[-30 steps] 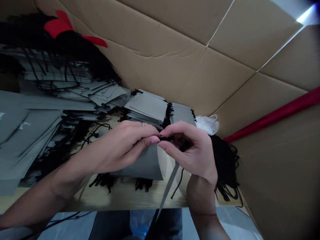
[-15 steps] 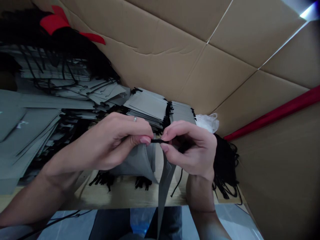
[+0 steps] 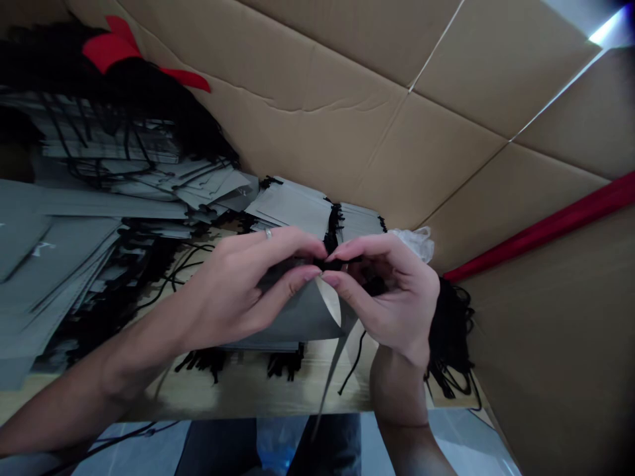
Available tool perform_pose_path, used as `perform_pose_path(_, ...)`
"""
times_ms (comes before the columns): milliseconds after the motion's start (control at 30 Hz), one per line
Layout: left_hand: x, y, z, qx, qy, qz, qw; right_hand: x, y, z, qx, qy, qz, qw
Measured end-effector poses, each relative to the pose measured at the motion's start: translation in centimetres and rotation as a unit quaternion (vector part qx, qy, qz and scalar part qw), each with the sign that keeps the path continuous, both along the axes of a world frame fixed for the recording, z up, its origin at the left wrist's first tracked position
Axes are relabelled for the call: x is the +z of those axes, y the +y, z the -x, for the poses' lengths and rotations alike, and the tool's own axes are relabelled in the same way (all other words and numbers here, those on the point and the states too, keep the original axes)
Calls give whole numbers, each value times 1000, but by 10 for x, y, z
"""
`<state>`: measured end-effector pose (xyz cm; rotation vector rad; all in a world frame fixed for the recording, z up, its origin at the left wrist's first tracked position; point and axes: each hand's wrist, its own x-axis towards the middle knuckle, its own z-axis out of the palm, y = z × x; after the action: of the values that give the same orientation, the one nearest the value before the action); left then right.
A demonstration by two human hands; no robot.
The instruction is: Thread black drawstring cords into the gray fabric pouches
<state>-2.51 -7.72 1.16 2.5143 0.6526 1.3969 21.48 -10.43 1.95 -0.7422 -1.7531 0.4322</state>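
Note:
My left hand [image 3: 262, 281] and my right hand [image 3: 389, 291] meet tip to tip above the table. Between their fingertips a short stretch of black cord [image 3: 337, 264] is pinched. Just under my left fingers hangs a grey sheet-like pouch [image 3: 312, 314], its edge curling open near my right thumb. More of the cord's dark bulk sits inside my curled right palm, and a loose cord end [image 3: 350, 370] dangles below that hand. A narrow grey strip, seen edge-on, drops past the table's front edge. Exactly how the cord joins the pouch is hidden by my fingers.
Stacks of grey pouches [image 3: 74, 258] with black cord ends fill the left. Smaller stacks [image 3: 292, 201] stand behind my hands. A bundle of black cords [image 3: 451, 337] lies right, near a clear plastic bag [image 3: 414, 243]. Cardboard walls [image 3: 317, 99] enclose the back and right of the table [image 3: 238, 396].
My left hand has moved right, closing the gap to my right hand, so less cord shows between them. The pouch moved right with it, and loose cords appear behind my left wrist.

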Motion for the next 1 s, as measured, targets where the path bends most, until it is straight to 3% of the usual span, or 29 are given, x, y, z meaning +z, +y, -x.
perform_pose_path(167, 0, 1, -6, -63, -75, -45, 994, -2, 4, 4, 15, 27, -7, 999)
perform_pose_path(300, 1, 1, -7, -50, -103, -31, 993, -4, 5, 8, 13, 62, -30, 998)
perform_pose_path(467, -1, 3, -6, -24, -93, -21, 995, -1, 0, 5, -29, -35, -74, 996)
perform_pose_path(667, -2, 4, -4, -10, -71, -22, 997, 3, -2, 2, -34, -96, -122, 987)
perform_pose_path(800, -7, 7, -6, -22, -50, -71, 996, 2, -2, 1, -51, -113, -109, 986)
perform_pose_path(1000, -13, 9, -3, 2, 1, -203, 979, 7, -7, -1, -74, -130, -80, 985)
